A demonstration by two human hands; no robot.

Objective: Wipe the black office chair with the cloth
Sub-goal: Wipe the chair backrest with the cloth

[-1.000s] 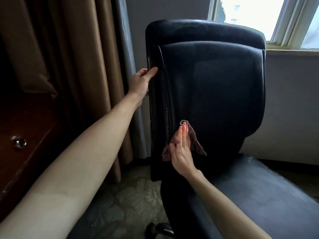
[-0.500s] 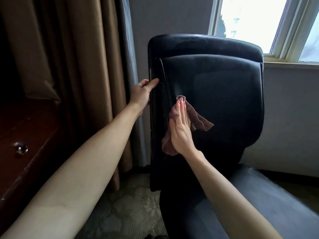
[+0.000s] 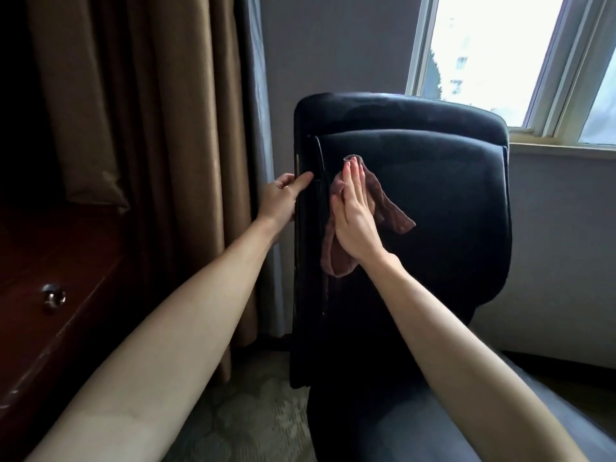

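We see the right hand, fingers straight, pressing the brown cloth flat against the upper backrest of the black office chair. The left hand grips the backrest's left edge, near a tan curtain.

This looks like a hotel room or a bedroom with a work corner; which of the two cannot be told. Heavy brown floor-length curtains hang at the left with a grey liner beside them. Next to them stands dark polished wooden furniture with a round metal drawer knob. A pale patterned carpet covers the floor. A padded black office chair stands before a grey wall, under a white-framed window with a sill and bright daylight.
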